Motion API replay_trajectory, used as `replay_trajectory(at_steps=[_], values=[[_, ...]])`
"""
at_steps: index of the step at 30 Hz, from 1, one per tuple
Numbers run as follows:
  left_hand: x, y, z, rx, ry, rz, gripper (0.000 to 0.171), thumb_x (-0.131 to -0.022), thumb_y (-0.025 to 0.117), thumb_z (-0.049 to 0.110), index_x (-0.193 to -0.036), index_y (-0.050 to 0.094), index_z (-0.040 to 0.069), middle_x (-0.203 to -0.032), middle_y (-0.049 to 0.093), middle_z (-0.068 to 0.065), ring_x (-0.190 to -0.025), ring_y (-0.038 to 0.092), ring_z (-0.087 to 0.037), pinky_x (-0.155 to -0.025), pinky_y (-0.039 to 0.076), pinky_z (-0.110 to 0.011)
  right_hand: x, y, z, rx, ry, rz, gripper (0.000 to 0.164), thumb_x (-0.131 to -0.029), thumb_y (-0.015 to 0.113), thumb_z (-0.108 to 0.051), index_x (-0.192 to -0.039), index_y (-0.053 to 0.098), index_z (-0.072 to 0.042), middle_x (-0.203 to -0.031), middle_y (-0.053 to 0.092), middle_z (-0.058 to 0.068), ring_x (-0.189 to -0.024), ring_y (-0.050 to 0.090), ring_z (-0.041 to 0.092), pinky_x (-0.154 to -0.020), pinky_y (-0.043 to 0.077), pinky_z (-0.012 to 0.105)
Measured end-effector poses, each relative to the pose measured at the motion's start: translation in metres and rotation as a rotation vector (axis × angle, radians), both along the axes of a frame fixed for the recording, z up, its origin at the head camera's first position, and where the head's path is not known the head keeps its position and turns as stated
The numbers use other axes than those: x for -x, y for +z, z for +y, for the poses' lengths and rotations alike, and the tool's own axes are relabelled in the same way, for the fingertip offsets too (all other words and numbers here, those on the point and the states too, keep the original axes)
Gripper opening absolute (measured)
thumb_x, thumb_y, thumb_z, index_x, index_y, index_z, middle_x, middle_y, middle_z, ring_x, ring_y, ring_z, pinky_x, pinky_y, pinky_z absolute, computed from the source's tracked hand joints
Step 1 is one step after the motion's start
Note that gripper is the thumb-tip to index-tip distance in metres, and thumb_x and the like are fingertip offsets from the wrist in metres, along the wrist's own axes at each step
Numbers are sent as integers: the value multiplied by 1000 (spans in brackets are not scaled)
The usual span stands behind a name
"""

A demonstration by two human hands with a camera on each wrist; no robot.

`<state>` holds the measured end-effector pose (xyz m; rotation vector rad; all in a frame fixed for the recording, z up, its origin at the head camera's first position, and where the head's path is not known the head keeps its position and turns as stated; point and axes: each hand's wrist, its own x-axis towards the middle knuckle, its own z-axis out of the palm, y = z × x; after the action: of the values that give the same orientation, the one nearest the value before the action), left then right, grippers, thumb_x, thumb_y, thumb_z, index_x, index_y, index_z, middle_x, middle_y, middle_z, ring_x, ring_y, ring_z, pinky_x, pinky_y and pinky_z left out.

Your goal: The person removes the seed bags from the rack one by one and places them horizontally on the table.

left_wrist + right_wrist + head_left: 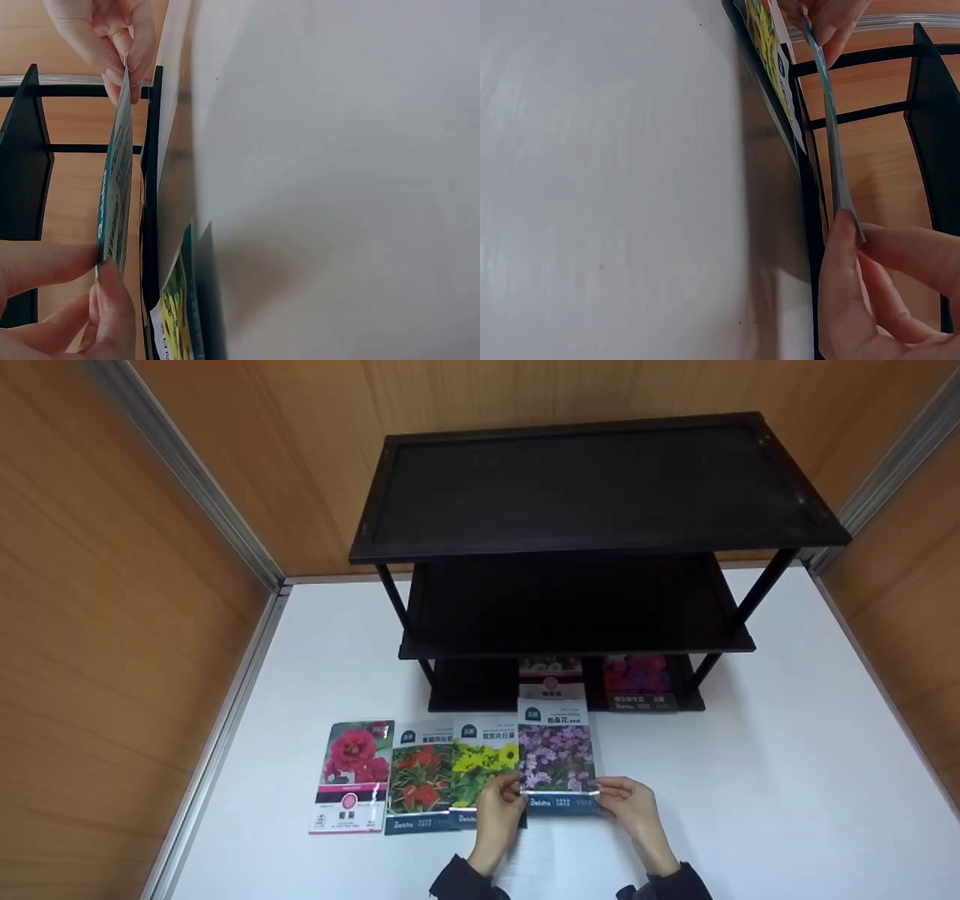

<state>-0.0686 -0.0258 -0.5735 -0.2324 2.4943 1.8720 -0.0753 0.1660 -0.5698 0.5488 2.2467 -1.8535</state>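
Head view showed me the left hand (pixel 499 812) and right hand (pixel 628 810) pinching the purple-flower packet (pixel 556 757), two shelved packets (pixel 640 684) on the bottom shelf (pixel 474 686), three loose packets (pixel 351 776) left on the table (pixel 787 780).

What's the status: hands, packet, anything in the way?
Left hand, right hand pinch purple-flower packet near lower corners. Raised off table. Middle shelf overhangs bottom shelf.

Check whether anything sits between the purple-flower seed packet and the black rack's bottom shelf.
Straight ahead, yes: a pink-striped seed packet on the bottom shelf shows just beyond the top edge of the purple-flower seed packet, and the middle shelf overhangs that shelf. Farther right, a magenta-flower seed packet sits there too.
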Motion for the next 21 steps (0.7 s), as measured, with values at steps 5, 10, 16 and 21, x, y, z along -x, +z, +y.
replay_trajectory(at_steps=[5,10,16,21], values=[[0,-1,1,40,-5,-20,30,-71,59,-13,-100,60,-9,-78,54,-6,-65,49,-10,-55,42,-20,-1,-2,1,-7,0,-8,25,-72,59,11,-97,57,15,-78,64,13,-67,61,16,-59,51,25],[-1,-1,3,69,0,-43,30,-70,59,-14,-99,60,-9,-76,54,-5,-63,47,-10,-54,41,-20,-2,-4,2,-6,3,-24,24,-72,58,11,-96,57,15,-76,63,11,-67,61,17,-59,51,25],[-2,-4,3,95,-12,-65,29,-69,58,-13,-98,61,-9,-74,55,-4,-62,46,-8,-54,41,-20,-2,-4,4,-7,11,-41,23,-72,57,11,-95,57,15,-76,63,12,-67,61,18,-59,51,27],[-1,-5,2,112,-41,-67,30,-69,58,-13,-99,60,-10,-76,56,-6,-64,48,-9,-55,42,-22,-2,-4,4,-8,12,-57,23,-73,57,11,-95,57,15,-76,63,12,-67,61,18,-59,51,27]])
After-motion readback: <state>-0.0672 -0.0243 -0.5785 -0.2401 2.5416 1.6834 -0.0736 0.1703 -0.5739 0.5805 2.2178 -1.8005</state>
